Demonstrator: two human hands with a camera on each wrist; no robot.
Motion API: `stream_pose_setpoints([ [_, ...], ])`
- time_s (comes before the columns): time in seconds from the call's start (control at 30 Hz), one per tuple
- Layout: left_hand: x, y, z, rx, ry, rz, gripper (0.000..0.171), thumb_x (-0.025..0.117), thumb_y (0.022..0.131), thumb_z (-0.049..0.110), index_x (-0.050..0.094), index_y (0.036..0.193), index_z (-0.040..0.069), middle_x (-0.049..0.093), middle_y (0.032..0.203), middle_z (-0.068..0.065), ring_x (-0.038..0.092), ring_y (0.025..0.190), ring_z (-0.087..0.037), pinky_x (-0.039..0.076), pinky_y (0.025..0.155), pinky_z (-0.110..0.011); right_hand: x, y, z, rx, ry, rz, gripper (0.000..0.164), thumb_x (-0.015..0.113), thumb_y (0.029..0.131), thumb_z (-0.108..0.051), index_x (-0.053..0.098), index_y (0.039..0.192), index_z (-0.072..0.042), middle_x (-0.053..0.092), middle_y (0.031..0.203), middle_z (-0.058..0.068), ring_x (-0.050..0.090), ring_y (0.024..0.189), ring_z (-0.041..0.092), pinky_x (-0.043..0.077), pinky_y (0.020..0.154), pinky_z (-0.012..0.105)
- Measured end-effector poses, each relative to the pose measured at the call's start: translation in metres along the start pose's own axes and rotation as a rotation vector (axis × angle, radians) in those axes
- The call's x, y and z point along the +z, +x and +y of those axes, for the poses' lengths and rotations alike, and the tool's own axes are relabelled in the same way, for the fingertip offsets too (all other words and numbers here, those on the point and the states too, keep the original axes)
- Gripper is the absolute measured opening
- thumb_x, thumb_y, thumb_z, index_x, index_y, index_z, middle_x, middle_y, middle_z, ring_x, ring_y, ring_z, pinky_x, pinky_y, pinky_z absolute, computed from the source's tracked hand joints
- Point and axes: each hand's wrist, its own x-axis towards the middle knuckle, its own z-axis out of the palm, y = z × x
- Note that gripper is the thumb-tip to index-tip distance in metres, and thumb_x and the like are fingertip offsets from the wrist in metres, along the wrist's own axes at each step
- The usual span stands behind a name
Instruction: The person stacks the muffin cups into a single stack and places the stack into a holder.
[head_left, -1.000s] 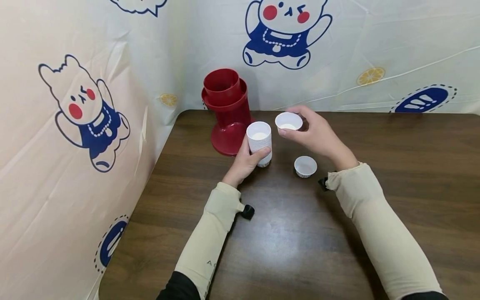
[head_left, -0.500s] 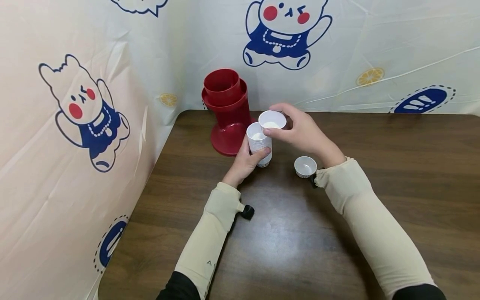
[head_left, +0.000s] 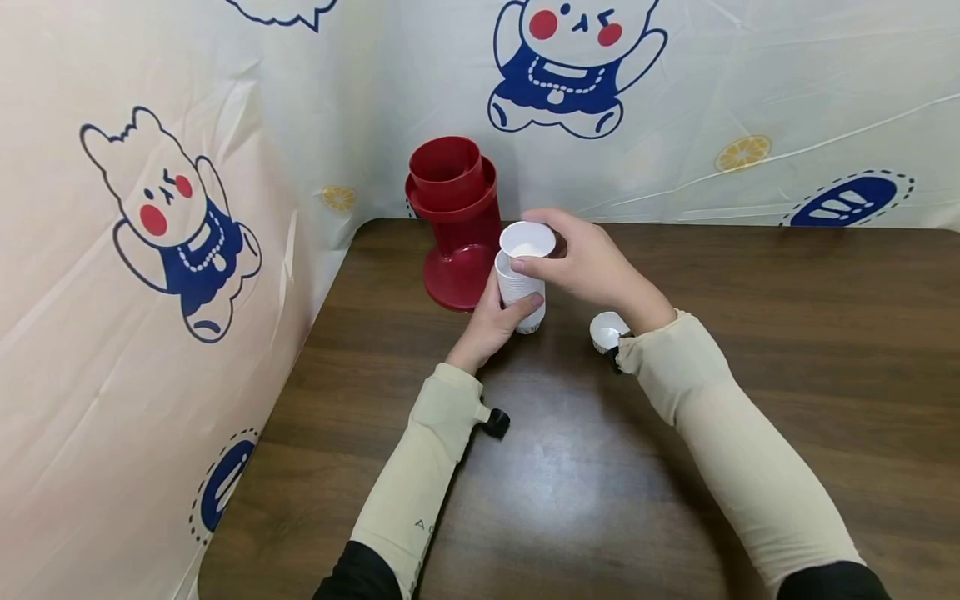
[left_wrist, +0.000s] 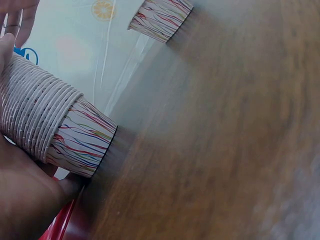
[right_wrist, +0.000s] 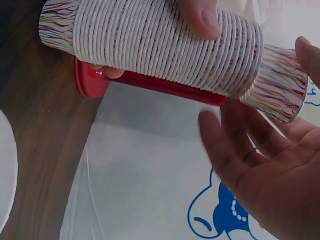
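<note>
My left hand (head_left: 486, 332) grips a tall stack of white paper cups (head_left: 516, 288), its thumb across the front. In the left wrist view the stack's bottom cup (left_wrist: 86, 134) shows coloured wavy stripes. Above the stack, my right hand (head_left: 591, 260) holds a paper cup (head_left: 528, 237) between thumb and fingers, mouth up. The right wrist view has this cup's striped side (right_wrist: 276, 85) in line with the stack's top rim, its lower part overlapping the stack's end. Another paper cup (head_left: 604, 329) stands on the table, partly hidden by my right wrist.
A red plastic stand (head_left: 459, 271) with a round base and a tube-shaped top rises just behind the stack, to its left. The brown wooden table (head_left: 555, 467) ends at the back and left against a printed white curtain (head_left: 420, 67).
My right hand has carried its paper cup leftward from beside the stack to over its top. The left hand and the stack have stayed in place. My right wrist now partly covers the standing cup.
</note>
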Motion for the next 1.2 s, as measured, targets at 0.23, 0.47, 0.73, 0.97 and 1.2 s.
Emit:
stream_pose_setpoints([
  [0.23, 0.001, 0.0, 0.004, -0.017, -0.017, -0.012, 0.077, 0.068, 0.095, 0.015, 0.022, 0.157, 0.022, 0.042, 0.145, -0.005, 0.043, 0.13, -0.023, 0.039, 0.107, -0.043, 0.007, 0.003, -0.008, 0.035, -0.07, -0.048, 0.066, 0.077, 0.089, -0.038, 0.051, 0.146, -0.016, 0.057, 0.135, 0.007, 0.055, 0.111, 0.025, 0.049, 0.091, 0.044],
  [0.47, 0.004, -0.002, 0.017, -0.049, -0.016, -0.026, 0.076, 0.067, 0.094, 0.011, 0.023, 0.155, 0.015, 0.041, 0.145, -0.007, 0.042, 0.13, -0.024, 0.041, 0.106, -0.042, 0.012, 0.002, 0.001, 0.021, -0.095, -0.056, 0.064, 0.076, 0.09, -0.034, 0.052, 0.145, -0.013, 0.053, 0.141, 0.008, 0.051, 0.12, 0.025, 0.046, 0.098, 0.046],
  [0.73, 0.004, 0.0, 0.014, -0.045, 0.0, -0.02, 0.079, 0.067, 0.095, 0.014, 0.02, 0.158, 0.02, 0.038, 0.148, -0.005, 0.039, 0.132, -0.022, 0.041, 0.106, -0.043, 0.022, -0.002, 0.017, 0.026, 0.036, -0.052, 0.063, 0.072, 0.093, -0.033, 0.045, 0.148, -0.02, 0.052, 0.138, 0.007, 0.051, 0.116, 0.027, 0.047, 0.095, 0.049],
  [0.97, 0.003, -0.001, 0.011, -0.027, 0.007, 0.006, 0.078, 0.067, 0.093, 0.016, 0.023, 0.157, 0.019, 0.041, 0.145, -0.005, 0.042, 0.129, -0.019, 0.039, 0.107, -0.039, 0.035, -0.003, 0.021, 0.041, 0.049, -0.03, 0.06, 0.065, 0.095, -0.034, 0.039, 0.148, -0.024, 0.051, 0.136, 0.009, 0.052, 0.116, 0.028, 0.048, 0.093, 0.051],
  [1.2, 0.001, -0.003, 0.006, -0.016, 0.017, 0.012, 0.077, 0.067, 0.094, 0.019, 0.023, 0.157, 0.014, 0.042, 0.145, -0.012, 0.042, 0.13, -0.021, 0.037, 0.109, -0.04, 0.039, -0.004, 0.027, 0.023, 0.015, -0.031, 0.08, 0.07, 0.093, -0.038, 0.026, 0.159, -0.023, 0.036, 0.155, 0.008, 0.044, 0.131, 0.029, 0.041, 0.105, 0.054],
])
